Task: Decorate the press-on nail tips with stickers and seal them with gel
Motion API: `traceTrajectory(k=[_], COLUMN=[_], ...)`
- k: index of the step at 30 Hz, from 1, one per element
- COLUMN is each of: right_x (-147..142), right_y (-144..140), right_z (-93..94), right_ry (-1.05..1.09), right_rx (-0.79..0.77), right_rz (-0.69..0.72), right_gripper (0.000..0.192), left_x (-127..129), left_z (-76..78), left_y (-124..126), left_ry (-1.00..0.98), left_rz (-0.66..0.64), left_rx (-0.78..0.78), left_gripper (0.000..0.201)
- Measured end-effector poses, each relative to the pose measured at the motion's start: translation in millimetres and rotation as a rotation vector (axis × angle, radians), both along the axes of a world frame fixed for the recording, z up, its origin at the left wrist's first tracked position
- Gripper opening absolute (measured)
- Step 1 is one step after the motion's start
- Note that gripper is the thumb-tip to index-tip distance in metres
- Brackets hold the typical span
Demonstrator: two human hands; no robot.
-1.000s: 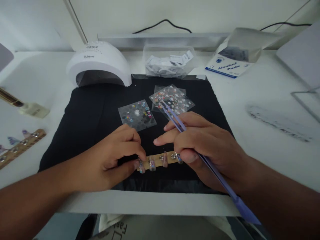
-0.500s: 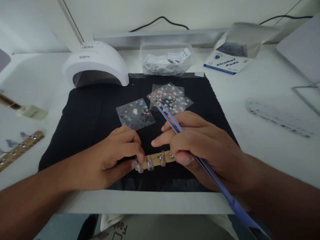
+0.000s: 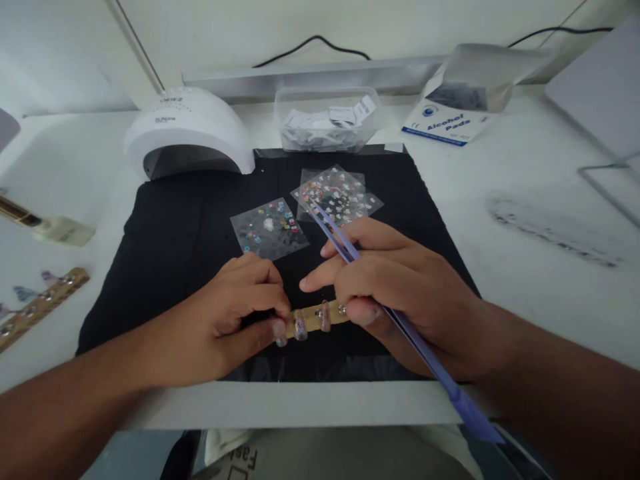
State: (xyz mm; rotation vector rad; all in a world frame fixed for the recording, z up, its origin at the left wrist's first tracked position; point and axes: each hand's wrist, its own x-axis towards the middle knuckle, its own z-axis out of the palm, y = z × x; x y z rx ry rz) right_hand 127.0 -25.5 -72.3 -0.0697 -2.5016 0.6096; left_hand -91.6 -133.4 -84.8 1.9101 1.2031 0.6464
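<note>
fingers of my left hand (image 3: 225, 320) pinch the left end of the wooden stick (image 3: 320, 317), thumb under and forefinger over, so that grip is closed on the stick. it lies flat on the black mat (image 3: 170, 233), near the front edge, with a few false nails (image 3: 300, 327) stuck along it. my right hand (image 3: 400, 293) rests at the stick's right end, thumb tip touching it, and holds purple tweezers (image 3: 345, 245) tucked between the fingers; their tips point away from me toward the sticker sheets (image 3: 337, 193), not at the nails. that grip is closed around the tweezers. a second sheet (image 3: 269, 228) lies just left of the pile. to do this well, i judge i should keep the stick pressed flat and steady from both ends and press each nail evenly, without smearing whatever sits on top. the tweezers should stay clear of the nails, since a stray tip could scratch one. farther back on the table (image 3: 525, 187) stand a white lamp (image 3: 187, 130), a clear tub (image 3: 327, 120) and a box of alcohol pads (image 3: 455, 100); another stick (image 3: 40, 307) lies well to the left.
</note>
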Motion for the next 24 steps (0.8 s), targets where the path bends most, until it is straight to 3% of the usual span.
traceTrajectory(k=[9,14,24], right_x=[-2.1,-1.7,1.3], right_y=[-0.2,1.3,2.4], right_z=[-0.1,1.6,2.1], right_ry=[0.019,0.043,0.049], right_rx=[-0.013,0.014,0.008], right_rz=[0.012,0.009,0.002], right_gripper=[0.018,0.016,0.018], left_x=[4.4,-5.3,-5.1], left_z=[-3.3,-1.6,-0.9], left_y=[-1.0,-1.6,-4.2], left_ry=[0.001,-0.122,-0.082], left_rz=[0.061,0.054,0.005], left_rx=[-0.013,0.014,0.107], left_gripper=[0.017,0.013,0.029])
